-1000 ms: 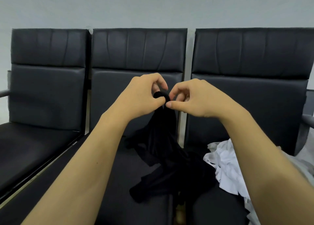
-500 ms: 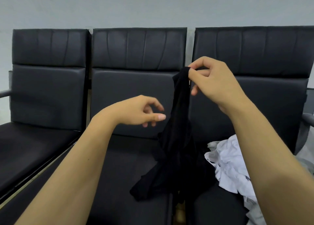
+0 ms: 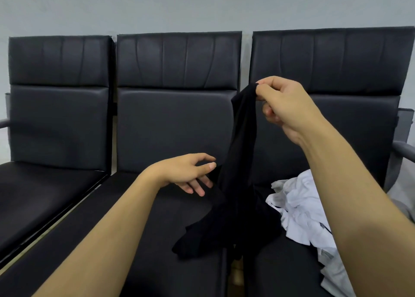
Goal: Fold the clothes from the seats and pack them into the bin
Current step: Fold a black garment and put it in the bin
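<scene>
Fabric first: my right hand (image 3: 289, 108) pinches the top edge of a black garment (image 3: 238, 184) between thumb and forefinger, held up in front of the gap between the middle seat (image 3: 175, 126) and the right seat (image 3: 350, 58). From that pinch the cloth hangs in a narrow twisted column, then spreads out where its lower part lies bunched across the front edges of both seat cushions. My left hand (image 3: 186, 173) is lower and to the left, over the middle cushion, with fingers (image 3: 197, 189) loosely spread and gripping nothing; its thumb tip sits just beside the hanging cloth, and I cannot tell whether it touches. On the right seat, just right of the black pile, lies a crumpled white garment (image 3: 301, 209), partly hidden behind my right forearm, with a dark stripe showing in its folds. A grey cloth (image 3: 402, 195) shows at the far right edge beyond that forearm. The left seat (image 3: 58, 121) has nothing on its cushion. All three seats are black, padded and joined in a row against a pale wall (image 3: 202, 4). No bin appears anywhere in my view.
</scene>
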Demonstrator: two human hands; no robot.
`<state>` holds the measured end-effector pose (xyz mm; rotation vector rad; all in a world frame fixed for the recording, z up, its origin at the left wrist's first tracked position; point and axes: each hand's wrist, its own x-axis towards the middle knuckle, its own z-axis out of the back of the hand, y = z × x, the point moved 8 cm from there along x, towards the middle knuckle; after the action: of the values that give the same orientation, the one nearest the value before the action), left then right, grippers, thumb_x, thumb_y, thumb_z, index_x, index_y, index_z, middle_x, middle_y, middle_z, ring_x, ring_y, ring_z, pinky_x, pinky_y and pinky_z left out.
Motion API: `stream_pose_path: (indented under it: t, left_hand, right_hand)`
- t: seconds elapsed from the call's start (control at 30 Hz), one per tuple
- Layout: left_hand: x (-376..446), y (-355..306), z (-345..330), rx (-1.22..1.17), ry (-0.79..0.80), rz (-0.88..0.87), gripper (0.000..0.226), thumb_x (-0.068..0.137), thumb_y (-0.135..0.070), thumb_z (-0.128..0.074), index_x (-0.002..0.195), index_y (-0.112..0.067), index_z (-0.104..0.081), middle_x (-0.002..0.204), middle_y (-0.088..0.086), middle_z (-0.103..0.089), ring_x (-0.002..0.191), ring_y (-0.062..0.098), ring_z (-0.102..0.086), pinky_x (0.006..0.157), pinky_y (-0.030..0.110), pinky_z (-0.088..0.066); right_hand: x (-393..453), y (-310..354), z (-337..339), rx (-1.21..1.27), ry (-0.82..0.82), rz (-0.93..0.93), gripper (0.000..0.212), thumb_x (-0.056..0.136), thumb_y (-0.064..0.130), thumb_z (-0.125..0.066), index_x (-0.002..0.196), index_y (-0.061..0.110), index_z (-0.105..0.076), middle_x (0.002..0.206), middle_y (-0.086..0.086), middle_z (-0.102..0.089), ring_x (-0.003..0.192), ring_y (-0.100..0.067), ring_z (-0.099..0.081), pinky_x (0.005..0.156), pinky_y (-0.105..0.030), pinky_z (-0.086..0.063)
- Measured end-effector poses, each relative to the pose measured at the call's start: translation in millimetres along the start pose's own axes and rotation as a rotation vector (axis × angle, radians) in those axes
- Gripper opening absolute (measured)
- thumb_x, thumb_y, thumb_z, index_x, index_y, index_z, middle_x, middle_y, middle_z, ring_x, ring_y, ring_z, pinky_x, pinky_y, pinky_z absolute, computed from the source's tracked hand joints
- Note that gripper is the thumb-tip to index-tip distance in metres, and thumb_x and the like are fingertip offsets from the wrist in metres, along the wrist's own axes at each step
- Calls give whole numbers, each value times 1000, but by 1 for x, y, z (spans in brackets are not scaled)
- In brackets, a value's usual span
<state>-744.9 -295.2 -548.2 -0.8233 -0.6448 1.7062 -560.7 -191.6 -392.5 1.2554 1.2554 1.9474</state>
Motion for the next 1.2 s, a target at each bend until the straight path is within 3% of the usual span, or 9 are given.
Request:
stream_pose_path:
  t: [0.2, 0.37, 0.5, 0.63, 0.83, 0.93, 1.0, 1.07, 1.2]
  left_hand:
    - [4, 10, -1, -230, -57, 15, 38, 111, -36, -48, 149, -31, -48, 109, 1, -78, 75, 9, -73, 60, 22, -49]
    - [0, 21, -1, -206, -1, 129, 63, 97, -56, -64, 151, -34, -39, 107, 2, -80, 90, 16, -78, 67, 25, -50]
    - [0, 23, -7, -156, -4, 142, 66, 89, -67, -67, 143, -32, -51, 96, -6, -81, 83, 8, -74, 66, 23, -47]
    - [7, 14, -6, -219, -54, 73, 61, 89, -42, -80, 142, -31, -53, 91, -6, -78, 75, 8, -64, 60, 22, -40]
    - [13, 17, -22, -284, 36, 105, 64, 93, -16, -75, 149, -28, -47, 84, -2, -76, 58, 5, -57, 49, 18, -37]
    - [15, 20, -5, -409, -61, 80, 59, 93, 0, -68, 145, -24, -53, 101, 4, -80, 51, 3, -45, 44, 17, -32]
    - [11, 18, 15, -550, -131, 43, 51, 96, 3, -63, 140, -21, -57, 89, -2, -77, 50, 3, -40, 42, 15, -29]
    - [1, 14, 33, -562, -160, 38, 41, 100, -5, -61, 138, -21, -59, 92, -4, -78, 49, 4, -43, 41, 15, -32]
    - [-14, 12, 21, -274, -52, 157, 46, 100, -52, -63, 138, -28, -50, 109, 2, -80, 56, 7, -61, 45, 17, -39]
  right_hand:
    - [1, 0, 3, -22, -15, 5, 13, 100, 17, -60, 103, 20, -72, 97, -5, -76, 49, -5, -47, 44, -15, -36]
    - [2, -2, 4, -15, -13, 10, 14, 101, 17, -59, 105, 18, -73, 94, -2, -75, 54, -5, -48, 44, -15, -36]
    - [3, -3, 2, -29, -14, 7, 15, 100, 16, -59, 104, 19, -72, 93, -1, -74, 54, -6, -48, 44, -15, -36]
    - [4, -3, 0, -41, -13, 27, 14, 100, 16, -59, 104, 19, -72, 96, -6, -74, 52, -5, -49, 45, -15, -38]
    - [3, -3, 0, -80, -5, 42, 13, 100, 17, -59, 102, 20, -71, 92, -2, -72, 51, -4, -50, 45, -14, -38]
    - [3, -3, 3, -73, -1, 44, 14, 100, 16, -58, 102, 20, -71, 89, -2, -71, 53, -4, -49, 47, -16, -39]
    - [3, -5, 7, -70, -11, 43, 14, 100, 17, -59, 103, 20, -72, 93, -11, -72, 54, -5, -49, 48, -18, -39]
    - [3, -5, 11, -67, -23, 43, 14, 100, 18, -59, 107, 18, -72, 103, -19, -73, 55, -6, -49, 49, -19, -40]
    - [3, -5, 12, -50, -22, 56, 16, 101, 17, -59, 109, 16, -72, 105, -18, -74, 55, -6, -49, 48, -20, -38]
